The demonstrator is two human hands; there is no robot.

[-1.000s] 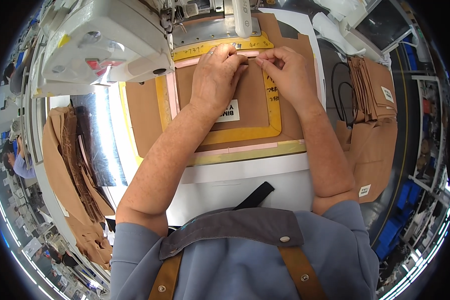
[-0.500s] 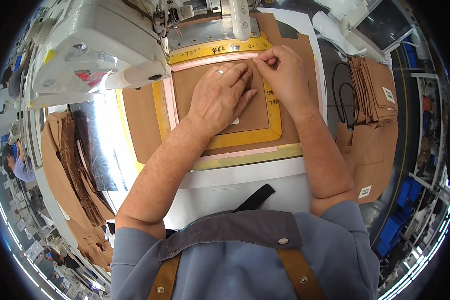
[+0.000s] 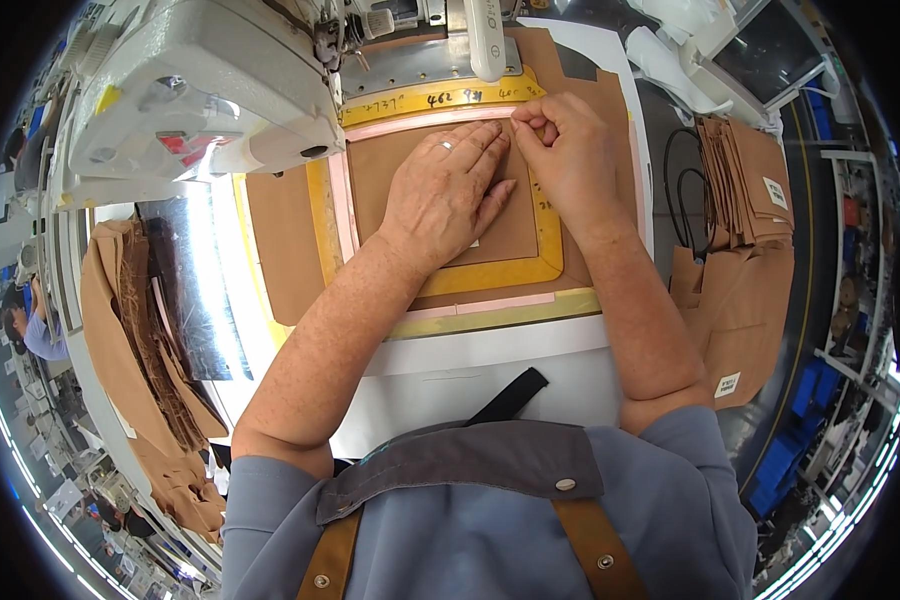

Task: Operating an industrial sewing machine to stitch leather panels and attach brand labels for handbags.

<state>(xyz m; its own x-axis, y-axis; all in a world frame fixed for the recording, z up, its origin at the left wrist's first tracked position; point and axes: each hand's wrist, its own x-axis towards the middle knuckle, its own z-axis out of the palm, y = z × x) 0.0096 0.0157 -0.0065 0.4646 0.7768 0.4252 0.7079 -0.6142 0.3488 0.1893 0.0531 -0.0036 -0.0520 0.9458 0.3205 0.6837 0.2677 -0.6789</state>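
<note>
A brown fabric panel (image 3: 378, 180) lies inside a yellow rectangular frame (image 3: 490, 277). My left hand (image 3: 438, 195), with a ring on one finger, rests palm down on that panel, fingers stretched toward the far edge. Pink strips run along the frame's inner sides: a far strip (image 3: 420, 121) and a left strip (image 3: 342, 212). At the frame's far right corner, beside the end of the far strip, my right hand (image 3: 573, 150) pinches thumb and forefinger together. Whatever sits between those fingertips is too small to make out. Larger brown fabric (image 3: 280, 235) spreads beneath the frame.
A white sewing machine (image 3: 195, 85) looms at the upper left. Stacked brown pieces (image 3: 745, 185) lie at the right, and more brown pieces (image 3: 120, 320) hang at the left. A metal plate (image 3: 420, 65) borders the frame's far side. A black cable (image 3: 685, 190) loops at the right.
Both hands have shifted very slightly to the right. The right hand keeps its pinch at the corner, and the left stays flat on the panel.
</note>
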